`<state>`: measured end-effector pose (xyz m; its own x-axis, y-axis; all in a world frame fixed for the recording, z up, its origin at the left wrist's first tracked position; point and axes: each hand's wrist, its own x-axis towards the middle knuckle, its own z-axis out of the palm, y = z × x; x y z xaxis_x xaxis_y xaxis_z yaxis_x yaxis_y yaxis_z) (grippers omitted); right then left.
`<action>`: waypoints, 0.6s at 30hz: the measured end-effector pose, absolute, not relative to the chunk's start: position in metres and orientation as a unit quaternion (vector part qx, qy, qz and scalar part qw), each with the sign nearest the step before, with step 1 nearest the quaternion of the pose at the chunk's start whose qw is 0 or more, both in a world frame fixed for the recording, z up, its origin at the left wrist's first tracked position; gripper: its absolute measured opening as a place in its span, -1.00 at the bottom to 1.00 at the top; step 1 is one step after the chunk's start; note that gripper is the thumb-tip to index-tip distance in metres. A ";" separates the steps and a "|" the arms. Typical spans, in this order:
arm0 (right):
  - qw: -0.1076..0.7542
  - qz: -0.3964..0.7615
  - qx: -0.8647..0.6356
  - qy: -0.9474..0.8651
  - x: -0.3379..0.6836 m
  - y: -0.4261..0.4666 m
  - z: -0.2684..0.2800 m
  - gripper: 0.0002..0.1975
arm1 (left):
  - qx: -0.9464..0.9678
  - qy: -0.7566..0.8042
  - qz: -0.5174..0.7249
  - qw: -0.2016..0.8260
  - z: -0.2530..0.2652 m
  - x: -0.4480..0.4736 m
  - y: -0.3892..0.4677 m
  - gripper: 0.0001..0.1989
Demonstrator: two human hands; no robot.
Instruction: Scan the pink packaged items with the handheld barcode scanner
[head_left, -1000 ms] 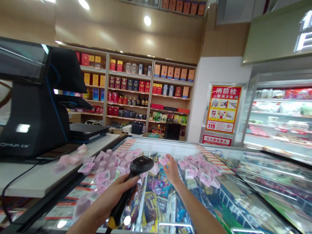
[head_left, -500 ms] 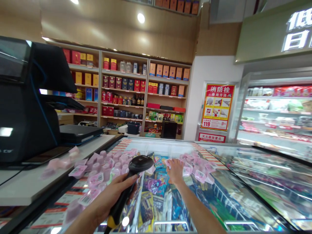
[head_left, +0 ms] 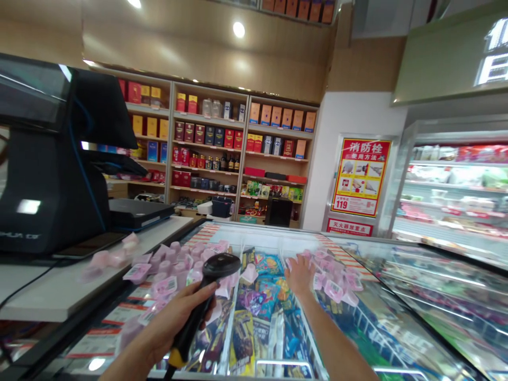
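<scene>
I'd work the right hand lightly, so as not to scatter the pink cups clustered beside it on the freezer's glass top, and hold the scanner level. My left hand has its grip closed around the scanner's handle; the right fingers curl at the cluster's edge, though I cannot tell whether they pinch a cup.

shelves: orange boxes | red-and-yellow poster on white wall | lit display case, right | ceiling light
</scene>
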<state>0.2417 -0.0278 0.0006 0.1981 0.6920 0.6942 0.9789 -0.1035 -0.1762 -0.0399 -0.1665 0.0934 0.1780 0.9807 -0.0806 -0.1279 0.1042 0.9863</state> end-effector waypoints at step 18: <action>0.646 0.447 -0.494 -0.372 0.196 0.007 -0.008 -0.77 | 0.494 0.432 0.453 0.603 0.093 -0.035 -0.170 -0.76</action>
